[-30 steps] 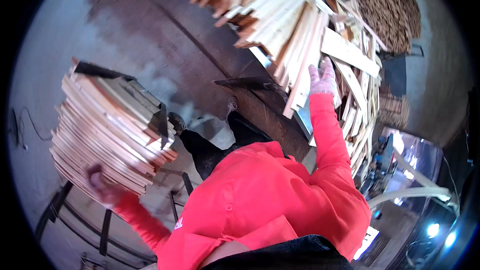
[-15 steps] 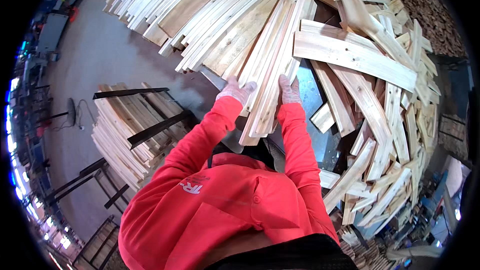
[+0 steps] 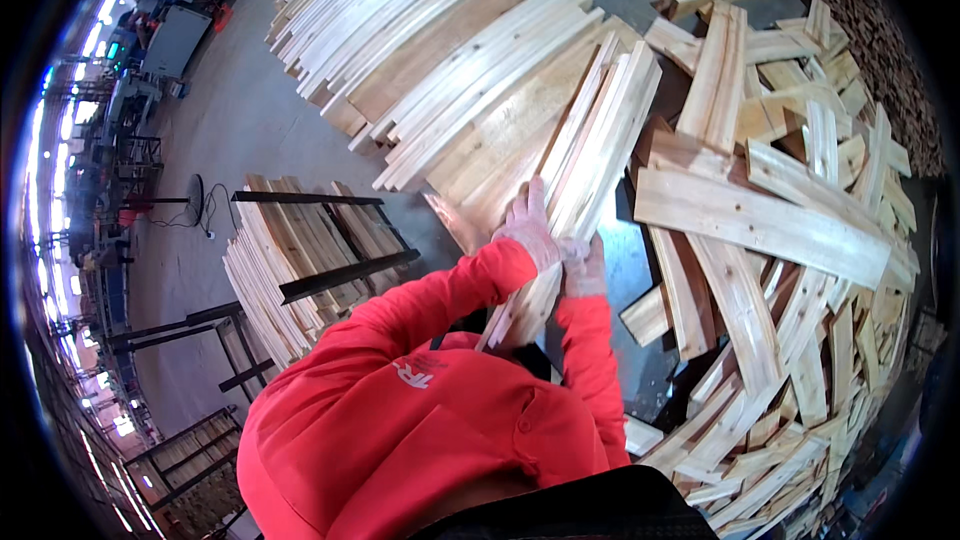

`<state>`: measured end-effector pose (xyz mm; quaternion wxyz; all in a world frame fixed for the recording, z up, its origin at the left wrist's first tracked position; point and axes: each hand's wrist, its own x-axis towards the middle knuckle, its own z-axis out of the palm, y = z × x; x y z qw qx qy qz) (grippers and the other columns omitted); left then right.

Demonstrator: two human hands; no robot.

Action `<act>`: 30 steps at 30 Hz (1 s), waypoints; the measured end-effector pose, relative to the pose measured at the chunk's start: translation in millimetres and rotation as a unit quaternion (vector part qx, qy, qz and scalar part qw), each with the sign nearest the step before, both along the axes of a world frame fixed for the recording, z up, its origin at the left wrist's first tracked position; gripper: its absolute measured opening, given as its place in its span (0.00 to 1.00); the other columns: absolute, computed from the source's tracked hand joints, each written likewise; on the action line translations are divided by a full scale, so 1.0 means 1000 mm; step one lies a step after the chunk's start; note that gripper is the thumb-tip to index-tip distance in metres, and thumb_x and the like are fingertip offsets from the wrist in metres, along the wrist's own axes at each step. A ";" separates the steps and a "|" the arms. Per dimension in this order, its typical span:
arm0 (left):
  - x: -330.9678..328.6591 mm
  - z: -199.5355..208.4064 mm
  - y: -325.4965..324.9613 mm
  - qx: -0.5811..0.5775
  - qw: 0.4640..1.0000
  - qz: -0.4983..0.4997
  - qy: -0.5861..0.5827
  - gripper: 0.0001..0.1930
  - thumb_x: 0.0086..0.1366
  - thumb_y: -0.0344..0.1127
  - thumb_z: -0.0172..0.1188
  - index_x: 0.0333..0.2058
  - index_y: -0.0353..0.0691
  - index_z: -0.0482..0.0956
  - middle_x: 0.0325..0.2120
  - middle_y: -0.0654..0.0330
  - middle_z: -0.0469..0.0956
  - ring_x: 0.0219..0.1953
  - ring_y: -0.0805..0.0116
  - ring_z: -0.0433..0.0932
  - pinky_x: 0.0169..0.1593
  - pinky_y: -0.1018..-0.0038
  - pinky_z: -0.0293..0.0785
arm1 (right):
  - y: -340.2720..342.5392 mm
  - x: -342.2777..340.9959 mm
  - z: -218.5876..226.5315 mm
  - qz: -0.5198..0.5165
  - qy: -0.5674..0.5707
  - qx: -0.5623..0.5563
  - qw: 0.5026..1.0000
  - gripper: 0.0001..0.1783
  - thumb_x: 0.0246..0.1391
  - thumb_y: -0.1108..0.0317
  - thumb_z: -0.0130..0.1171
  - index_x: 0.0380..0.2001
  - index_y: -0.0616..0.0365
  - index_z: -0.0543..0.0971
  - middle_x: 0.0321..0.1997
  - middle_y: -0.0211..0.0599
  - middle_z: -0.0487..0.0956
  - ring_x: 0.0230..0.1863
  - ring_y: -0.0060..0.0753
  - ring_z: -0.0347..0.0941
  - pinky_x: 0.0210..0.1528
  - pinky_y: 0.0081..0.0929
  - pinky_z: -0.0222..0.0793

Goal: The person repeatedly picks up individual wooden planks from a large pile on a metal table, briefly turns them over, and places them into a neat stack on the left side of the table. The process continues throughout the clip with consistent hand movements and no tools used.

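A bundle of long, pale wooden boards (image 3: pixel 605 145) stands on edge in front of me, its near end slanting toward my body. My left hand (image 3: pixel 530 225), in a whitish glove, lies across the bundle's left side and top, gripping the boards. On the right side my right hand (image 3: pixel 584 268), gloved too, holds the same bundle, its fingers partly hidden behind the wood. The two hands nearly meet at the thumbs. Left of the bundle, a wide flat board (image 3: pixel 505 125) leans beside a long row of boards on edge (image 3: pixel 430 15).
A loose heap of boards (image 3: pixel 745 340) spreads on the right, with one wide board (image 3: pixel 760 225) lying across it. To the left, a stack of boards (image 3: pixel 270 280) sits between black metal bars (image 3: pixel 350 275). Machines (image 3: pixel 185 40) line the far left.
My left hand has moved forward and right, onto the top of the bundle, close to my right hand. The bundle leans further to the right at its far end. My view has shifted.
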<state>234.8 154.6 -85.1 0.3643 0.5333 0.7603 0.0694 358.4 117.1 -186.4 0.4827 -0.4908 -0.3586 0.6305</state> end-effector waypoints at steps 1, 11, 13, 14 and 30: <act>-0.009 0.001 0.003 0.000 0.999 0.005 -0.039 0.59 0.48 0.55 0.68 0.68 0.39 0.39 0.61 0.37 0.57 0.63 0.42 0.60 0.64 0.58 0.59 | -0.001 -0.006 0.002 -0.008 0.000 0.001 1.000 0.41 0.52 0.55 0.65 0.63 0.62 0.60 0.54 0.40 0.73 0.54 0.32 0.70 0.56 0.29 0.67; -0.077 0.048 0.081 0.080 0.662 0.007 -0.745 0.46 0.55 0.52 0.65 0.65 0.37 0.52 0.58 0.48 0.65 0.61 0.60 0.65 0.62 0.66 0.62 | 0.044 -0.052 0.156 -0.055 0.219 -0.106 0.968 0.44 0.54 0.47 0.60 0.66 0.58 0.57 0.61 0.45 0.68 0.59 0.38 0.68 0.59 0.28 0.65; -0.090 0.042 0.116 0.071 0.670 0.029 -0.738 0.45 0.55 0.53 0.64 0.65 0.38 0.54 0.58 0.47 0.66 0.61 0.58 0.65 0.62 0.65 0.62 | 0.067 -0.052 0.144 0.027 0.080 0.023 0.996 0.39 0.54 0.50 0.60 0.62 0.62 0.62 0.56 0.44 0.73 0.52 0.37 0.73 0.54 0.30 0.71; -0.096 0.037 0.132 0.068 0.678 0.042 -0.731 0.44 0.55 0.53 0.63 0.65 0.38 0.55 0.58 0.46 0.66 0.61 0.58 0.65 0.62 0.65 0.62 | 0.077 -0.045 0.140 0.068 0.022 0.078 0.994 0.38 0.53 0.52 0.61 0.61 0.64 0.64 0.53 0.43 0.74 0.48 0.37 0.75 0.51 0.30 0.74; -0.247 0.081 0.105 0.136 0.949 -0.198 0.203 0.43 0.53 0.53 0.61 0.65 0.49 0.56 0.63 0.44 0.58 0.65 0.46 0.57 0.66 0.56 0.53 | 0.163 -0.211 0.089 0.129 -0.264 0.087 0.952 0.57 0.49 0.34 0.53 0.69 0.61 0.46 0.70 0.66 0.51 0.69 0.64 0.52 0.69 0.36 0.51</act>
